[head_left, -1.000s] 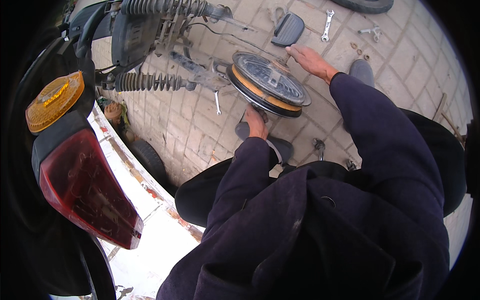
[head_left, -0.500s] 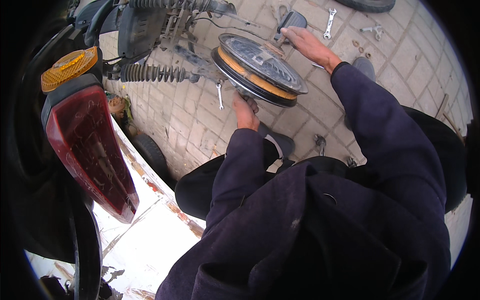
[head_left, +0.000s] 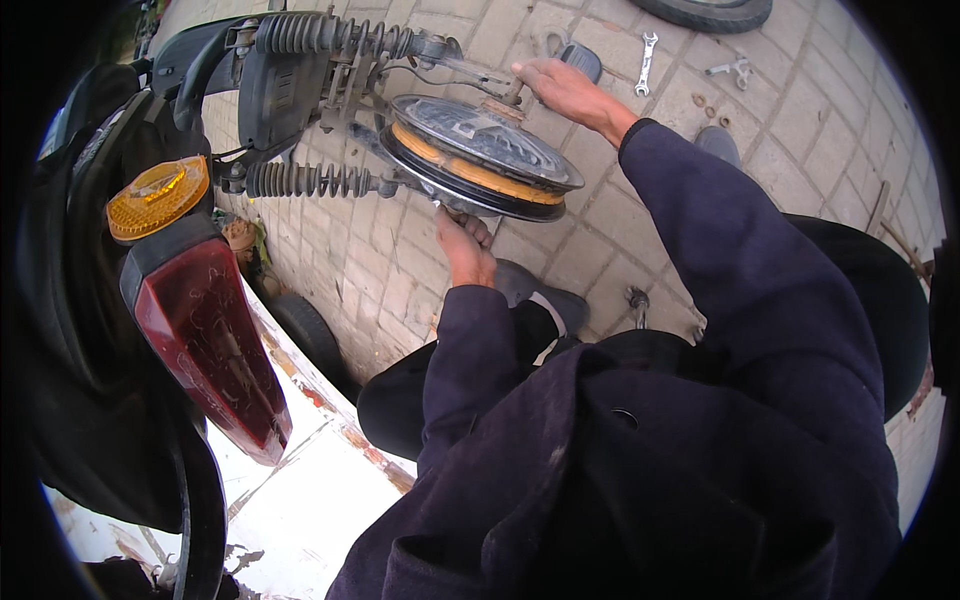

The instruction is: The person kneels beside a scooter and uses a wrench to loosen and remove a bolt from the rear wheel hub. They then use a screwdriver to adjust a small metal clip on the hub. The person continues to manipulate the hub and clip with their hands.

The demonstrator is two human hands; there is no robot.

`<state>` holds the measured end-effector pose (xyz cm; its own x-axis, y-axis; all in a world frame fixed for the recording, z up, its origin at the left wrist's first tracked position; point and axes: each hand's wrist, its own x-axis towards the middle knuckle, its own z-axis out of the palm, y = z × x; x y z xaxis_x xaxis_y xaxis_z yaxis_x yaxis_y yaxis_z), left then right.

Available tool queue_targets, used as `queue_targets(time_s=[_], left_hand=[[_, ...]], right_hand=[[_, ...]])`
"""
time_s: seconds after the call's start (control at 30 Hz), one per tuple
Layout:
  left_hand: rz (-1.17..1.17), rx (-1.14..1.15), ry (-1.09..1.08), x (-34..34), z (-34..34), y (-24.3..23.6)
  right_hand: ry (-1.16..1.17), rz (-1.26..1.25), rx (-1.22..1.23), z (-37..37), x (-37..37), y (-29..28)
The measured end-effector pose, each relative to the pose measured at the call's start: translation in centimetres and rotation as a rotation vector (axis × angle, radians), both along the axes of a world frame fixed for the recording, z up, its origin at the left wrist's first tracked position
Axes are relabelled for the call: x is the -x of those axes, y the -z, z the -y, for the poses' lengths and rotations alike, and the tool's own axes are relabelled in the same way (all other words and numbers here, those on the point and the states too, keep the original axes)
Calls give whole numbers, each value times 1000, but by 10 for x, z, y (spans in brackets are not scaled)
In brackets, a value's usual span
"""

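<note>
A dusty grey wheel hub [head_left: 485, 160] with an orange band round it is held tilted nearly flat, close to the scooter's two rear shock absorbers [head_left: 305, 180] and metal bracket. My left hand [head_left: 463, 240] is closed at its underside, fingers curled under the lower axle end, which is partly hidden. My right hand [head_left: 565, 90] grips the upper axle end, fingertips around the rusty stub. The hub's left side sits among the frame parts; whether it touches them I cannot tell.
A wrench [head_left: 645, 65], metal tool [head_left: 738, 70], black pedal pad [head_left: 577, 60], small washers and a tyre [head_left: 700, 15] lie on pavers. My grey shoes are below. Left are red tail light [head_left: 205, 345], amber reflector [head_left: 160, 200], white painted panel [head_left: 270, 480] and another tyre [head_left: 310, 330].
Both hands have carried the hub up and leftward, further in between the shock absorber ends and frame. My grip stays on both sides of it.
</note>
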<state>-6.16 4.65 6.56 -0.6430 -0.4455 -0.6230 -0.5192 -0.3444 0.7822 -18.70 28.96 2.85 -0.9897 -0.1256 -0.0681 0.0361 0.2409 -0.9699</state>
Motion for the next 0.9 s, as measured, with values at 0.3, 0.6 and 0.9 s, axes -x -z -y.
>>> queue_targets(time_s=[0.3,0.6,0.9], left_hand=[[-58,41,34,10,2,-4],[-57,39,54,9,2,-5],[-40,47,21,10,3,-6]], right_hand=[[-36,16,31,4,12,2],[2,73,36,4,6,-3],[12,134,-56,7,5,2]])
